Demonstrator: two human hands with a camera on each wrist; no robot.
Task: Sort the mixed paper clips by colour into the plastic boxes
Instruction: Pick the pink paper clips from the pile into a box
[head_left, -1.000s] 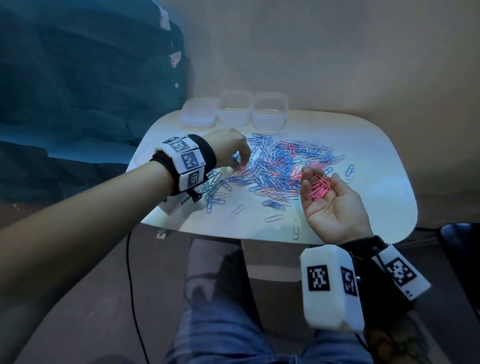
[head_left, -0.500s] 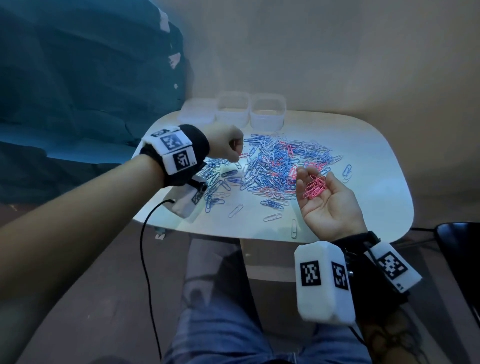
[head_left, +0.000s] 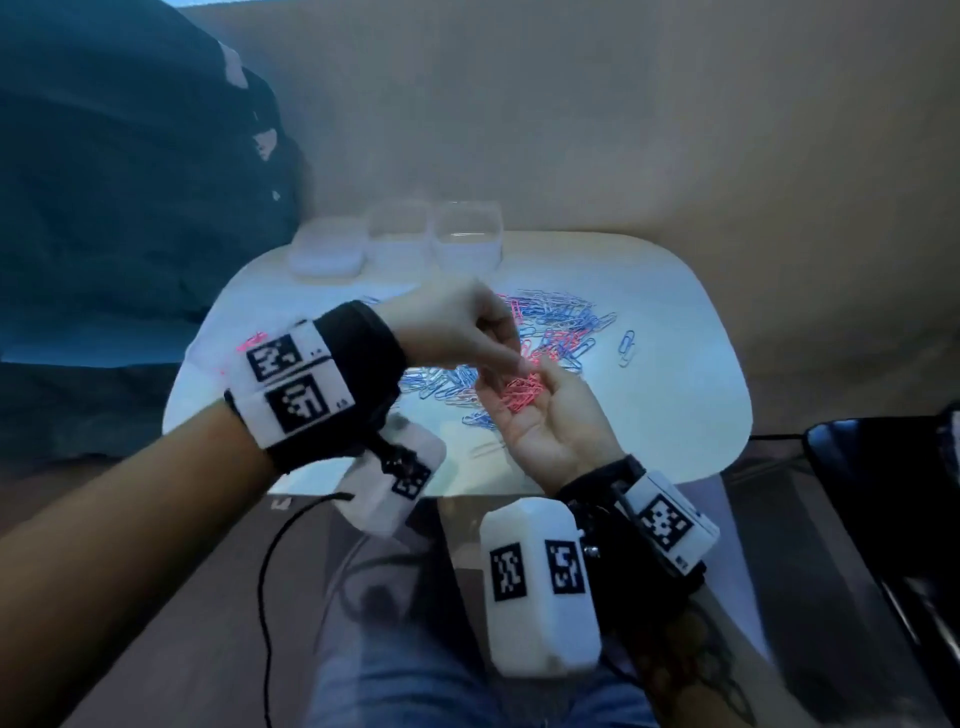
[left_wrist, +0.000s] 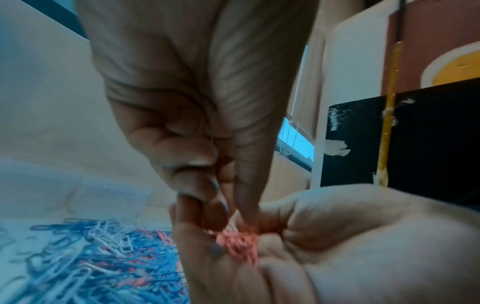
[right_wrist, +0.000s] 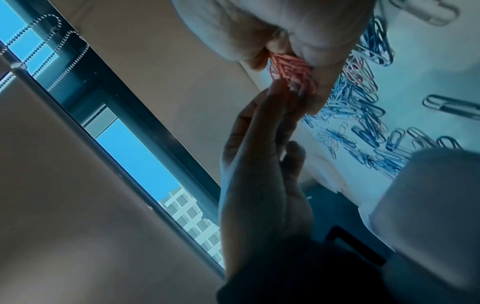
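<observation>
Right hand (head_left: 550, 421), palm up and cupped, cradles pink clips (head_left: 522, 392); left hand (head_left: 457, 327) pinches fingertips down into them above table (head_left: 675, 364).

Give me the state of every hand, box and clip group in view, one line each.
Left hand: over the right palm, fingertips at the pink clips.
Right hand: palm up, cupped, holding the clips.
Bunch of pink paper clips: lying in the right palm.
Mixed pile of blue, white and pink paper clips: loose on the white table.
Three clear plastic boxes: lidless in a row at the table's far edge; contents unclear.
</observation>
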